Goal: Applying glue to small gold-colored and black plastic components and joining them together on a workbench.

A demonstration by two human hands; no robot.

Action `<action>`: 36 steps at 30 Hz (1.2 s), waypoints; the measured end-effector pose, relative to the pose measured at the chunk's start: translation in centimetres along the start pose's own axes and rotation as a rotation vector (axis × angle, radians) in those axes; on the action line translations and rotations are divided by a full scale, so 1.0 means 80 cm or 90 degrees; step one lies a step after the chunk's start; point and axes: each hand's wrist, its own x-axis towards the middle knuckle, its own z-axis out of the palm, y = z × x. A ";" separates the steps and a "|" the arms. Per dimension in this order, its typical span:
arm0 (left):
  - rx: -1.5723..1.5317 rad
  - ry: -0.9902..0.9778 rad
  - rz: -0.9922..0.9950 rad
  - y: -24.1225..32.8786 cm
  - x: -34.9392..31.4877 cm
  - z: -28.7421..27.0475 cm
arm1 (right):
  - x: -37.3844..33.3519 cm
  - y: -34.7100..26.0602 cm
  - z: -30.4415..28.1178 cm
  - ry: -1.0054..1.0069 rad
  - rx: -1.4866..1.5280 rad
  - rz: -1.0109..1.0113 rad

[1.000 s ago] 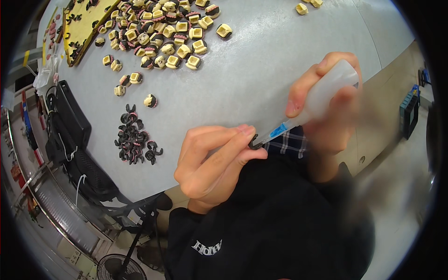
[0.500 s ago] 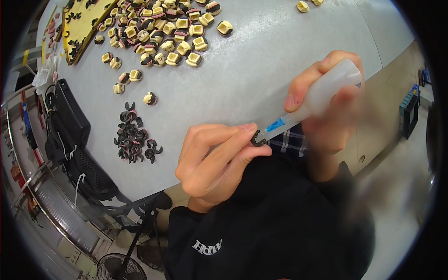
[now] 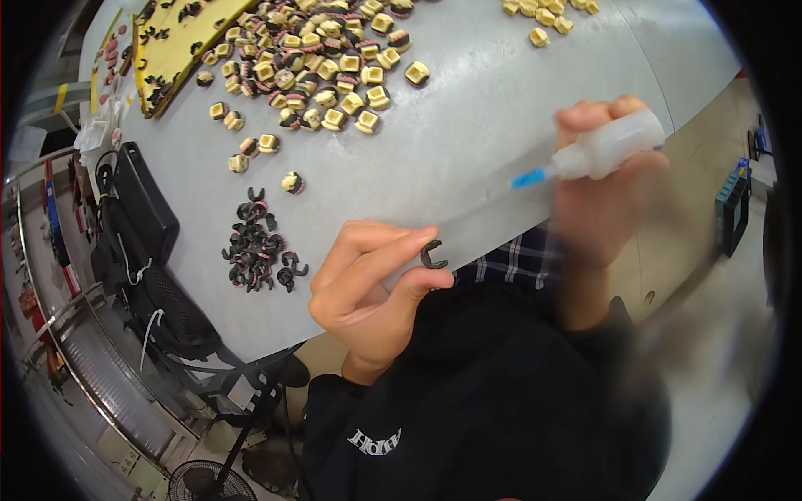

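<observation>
Between the thumb and forefinger of my left hand [image 3: 372, 284] is a small black C-shaped piece [image 3: 433, 255], its gap facing right. My right hand [image 3: 597, 196], partly smeared by motion, grips a white translucent squeeze bottle [image 3: 622, 144] tilted with its blue nozzle tip [image 3: 529, 178] pointing left. The tip is apart from the black piece, up and to its right. Left of my left hand, a loose heap of similar black curved pieces [image 3: 255, 242] with pink edges lies on the grey table [image 3: 468, 125].
Many small cream, pink and black parts [image 3: 334, 71] are piled at the far middle. More cream pieces [image 3: 547, 17] lie at the far right. A yellow board [image 3: 180, 50] with black bits stands at the far left. A black bag [image 3: 167, 301] hangs beside the table's left edge.
The nozzle tip has come away from the black piece as my right hand drew the bottle back to the right. My left hand moved slightly left, still pinching the piece.
</observation>
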 end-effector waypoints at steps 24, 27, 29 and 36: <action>-0.064 0.017 0.004 0.005 0.004 -0.010 | 0.050 -0.051 -0.050 -0.253 -0.483 -0.015; -0.051 0.015 0.008 0.005 0.001 -0.009 | 0.084 -0.049 -0.058 -0.133 -0.633 -0.072; -0.041 0.017 0.024 0.005 0.004 -0.007 | 0.102 -0.043 -0.053 -0.183 -0.695 -0.100; -0.034 0.017 0.038 0.005 0.005 -0.007 | 0.111 -0.027 -0.054 -0.277 -0.828 -0.141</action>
